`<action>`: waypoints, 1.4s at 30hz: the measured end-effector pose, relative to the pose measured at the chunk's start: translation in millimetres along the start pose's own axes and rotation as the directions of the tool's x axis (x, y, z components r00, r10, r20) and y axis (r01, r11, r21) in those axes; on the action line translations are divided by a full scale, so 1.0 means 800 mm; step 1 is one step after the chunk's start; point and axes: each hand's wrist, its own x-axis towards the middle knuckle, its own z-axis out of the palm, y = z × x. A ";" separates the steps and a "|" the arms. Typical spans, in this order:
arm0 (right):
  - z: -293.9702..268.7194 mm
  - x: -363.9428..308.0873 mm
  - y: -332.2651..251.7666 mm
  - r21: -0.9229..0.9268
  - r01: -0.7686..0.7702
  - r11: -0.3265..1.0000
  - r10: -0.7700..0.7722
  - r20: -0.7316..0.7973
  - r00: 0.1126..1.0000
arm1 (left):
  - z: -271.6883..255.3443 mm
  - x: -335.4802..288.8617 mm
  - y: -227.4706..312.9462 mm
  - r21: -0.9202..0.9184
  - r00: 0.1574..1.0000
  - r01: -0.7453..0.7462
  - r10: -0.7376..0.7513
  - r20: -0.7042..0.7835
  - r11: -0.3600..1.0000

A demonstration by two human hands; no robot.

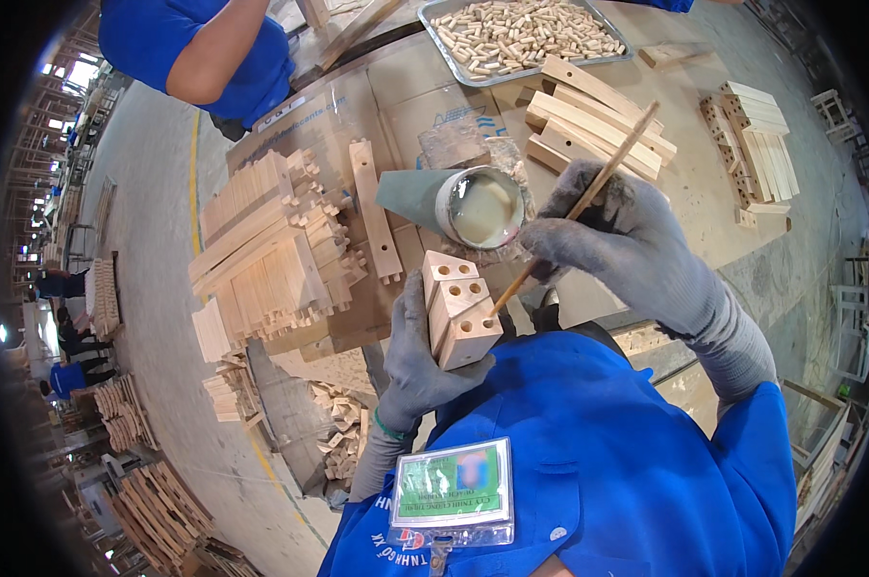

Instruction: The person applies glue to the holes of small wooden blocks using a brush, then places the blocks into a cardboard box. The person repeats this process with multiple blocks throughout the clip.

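My gloved left hand (pixel 417 361) is closed around several short wooden blocks (pixel 461 313), whose drilled end faces point up. In my gloved right hand (pixel 617 231) a thin wooden stick (pixel 605 173) is pinched, slanting down to the left. Its lower tip meets the holes of the nearest block, at the right edge. Just beyond the blocks a cup of whitish glue-like liquid (pixel 485 210) sits tilted on the cardboard-covered table. One drilled wooden piece (pixel 373 212) lies to the left of the cup.
A pile of notched wooden pieces (pixel 271 240) lies at left. A metal tray (pixel 454 72) of dowels is at the back. Wooden bars (pixel 598 125) and stacked drilled pieces (pixel 757 149) lie at right. A co-worker in blue (pixel 199 58) stands at the far left.
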 end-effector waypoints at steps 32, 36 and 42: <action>0.011 0.002 0.000 0.173 -0.015 0.985 -0.004 0.109 0.994 | 0.002 0.000 -0.006 0.122 0.993 -0.122 0.120 0.024 0.985; 0.009 -0.004 -0.010 0.178 -0.056 0.982 0.051 0.033 0.998 | -0.003 -0.001 -0.002 0.138 0.996 -0.089 0.086 0.028 0.986; -0.041 -0.028 0.011 0.343 0.277 0.898 -0.209 -0.221 0.953 | -0.004 0.001 0.004 0.000 0.994 -0.096 0.095 -0.057 0.995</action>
